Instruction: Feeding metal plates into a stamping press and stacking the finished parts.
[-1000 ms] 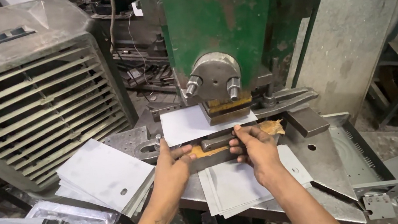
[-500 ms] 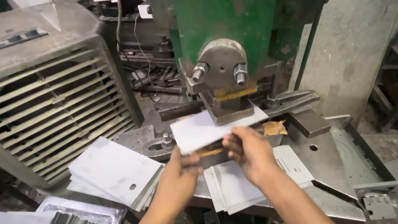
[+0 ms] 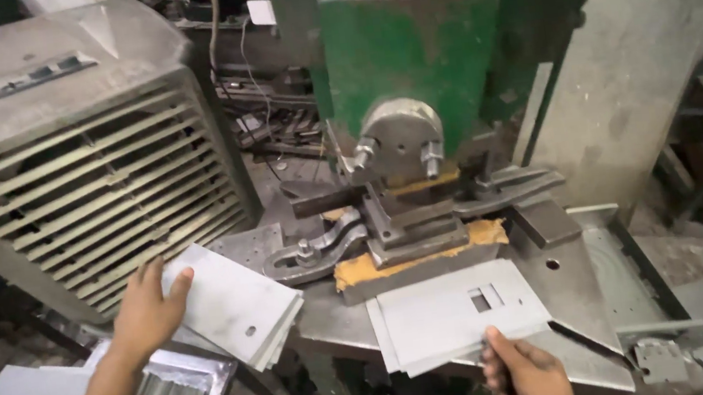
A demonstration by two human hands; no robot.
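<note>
My right hand (image 3: 525,373) pinches the punched sheet (image 3: 460,314) at its lower-centre edge — thin, stiff, likely sharp-edged — while my left hand (image 3: 146,307) lies spread on the blank stack (image 3: 235,305).

The scene was recorded by a single camera worn on the head, so no second view was available to share any part of it. The view was directed forward and steeply downward, at close range, onto the desk (image 3: 330,312) in front of the person. The green press (image 3: 405,48) was met head-on and filled the upper centre of the frame, its top cut off by the upper edge. The louvred cooler (image 3: 70,160) was taken in at the upper left. The left hand (image 3: 147,312) was caught at the lower left and the right hand (image 3: 525,373) at the lower edge, right of centre, with both forearms entering from below.
</note>
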